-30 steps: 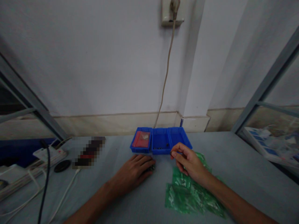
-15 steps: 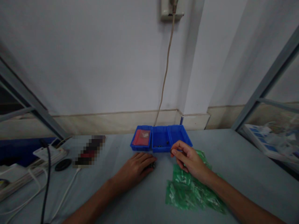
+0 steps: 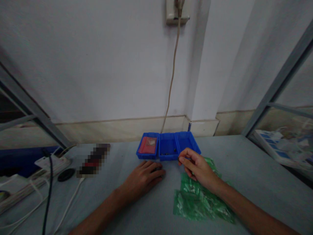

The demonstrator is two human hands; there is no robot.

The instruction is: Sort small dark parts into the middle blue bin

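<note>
My left hand (image 3: 144,176) lies low on the table, fingers stretched forward and slightly apart. Small dark pieces (image 3: 157,169) show between its fingers, mostly covered by them. Thumb and forefinger of my right hand (image 3: 195,164) are pinched together above the table, near the front of the blue trays; whatever sits in the pinch is too small to make out. Beneath my right hand and forearm lie green clear plastic bags (image 3: 193,204). The middle blue tray (image 3: 168,141) has a few tiny dark parts on its floor.
The left blue tray (image 3: 147,156) holds a red packet (image 3: 147,147); the right blue tray (image 3: 186,140) adjoins the middle one. At left are a blurred-out object (image 3: 93,161), a black round item (image 3: 66,175), cables and a power strip (image 3: 31,182). A wall stands behind.
My left hand's fingers have shifted slightly over the dark pieces, and a gap now shows between them. My right hand keeps its pinch in nearly the same place.
</note>
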